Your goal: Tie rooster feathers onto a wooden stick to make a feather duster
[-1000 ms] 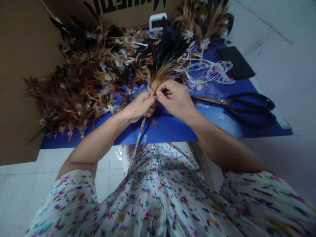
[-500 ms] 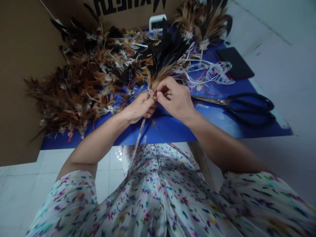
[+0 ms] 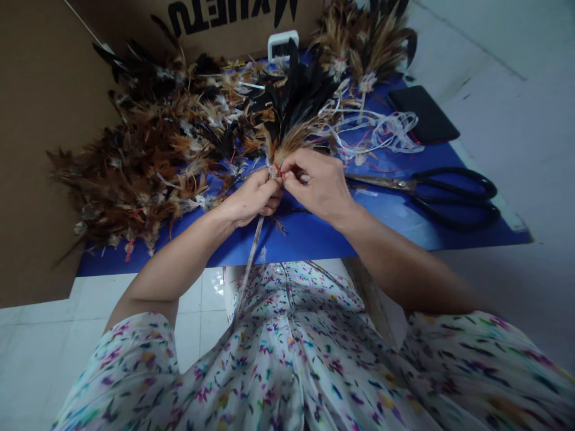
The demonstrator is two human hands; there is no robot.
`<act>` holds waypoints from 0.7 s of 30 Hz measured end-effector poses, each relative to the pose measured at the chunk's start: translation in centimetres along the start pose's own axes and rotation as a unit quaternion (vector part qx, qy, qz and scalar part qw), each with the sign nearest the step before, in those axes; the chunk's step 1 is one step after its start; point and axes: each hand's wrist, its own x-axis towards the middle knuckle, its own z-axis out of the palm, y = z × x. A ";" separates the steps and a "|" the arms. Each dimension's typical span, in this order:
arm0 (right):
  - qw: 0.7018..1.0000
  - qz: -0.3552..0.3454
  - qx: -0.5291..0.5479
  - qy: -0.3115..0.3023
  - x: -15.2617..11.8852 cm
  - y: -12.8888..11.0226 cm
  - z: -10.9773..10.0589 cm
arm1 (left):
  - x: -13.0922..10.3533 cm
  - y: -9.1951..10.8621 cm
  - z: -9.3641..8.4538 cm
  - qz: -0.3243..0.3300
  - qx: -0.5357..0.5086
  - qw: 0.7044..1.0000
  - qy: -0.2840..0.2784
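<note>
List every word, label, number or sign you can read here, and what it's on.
"XUETU", upside down in dark letters, on the cardboard; a letter before the X, perhaps an M, is cut off by the picture's top edge.
White-framed object: any markings are too small and dim to read.
No other text is legible.

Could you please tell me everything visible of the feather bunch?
The feather bunch has glossy black feathers fanning out over the blue table, with shorter tan ones near its base. Red thread shows at that base, which the left hand holds while the right hand appears to pinch the thread. A thin stick emerges below the left hand; whether it joins the bunch is hidden.
</note>
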 end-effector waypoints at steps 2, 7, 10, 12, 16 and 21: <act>1.000 0.009 -0.004 -0.002 0.0 -0.1 0.0 | 0.0 -0.1 -0.1 0.002 0.002 1.000 -0.004; 1.000 0.023 0.000 -0.010 0.0 -0.3 -0.1 | 0.2 -0.3 -0.3 0.009 0.003 1.000 -0.012; 0.999 0.027 0.012 -0.020 0.0 -0.4 -0.2 | 0.2 -0.3 -0.4 0.014 0.007 1.000 -0.012; 0.999 0.031 0.019 -0.025 0.0 -0.4 -0.3 | 0.2 -0.2 -0.4 0.016 0.010 1.000 -0.007; 0.999 0.031 0.016 -0.025 0.2 -0.2 -0.2 | 0.2 -0.4 -0.4 0.028 0.019 0.999 -0.008; 0.999 0.036 -0.008 -0.020 0.3 -0.1 0.1 | 0.2 -0.6 -0.2 0.026 0.044 0.999 0.007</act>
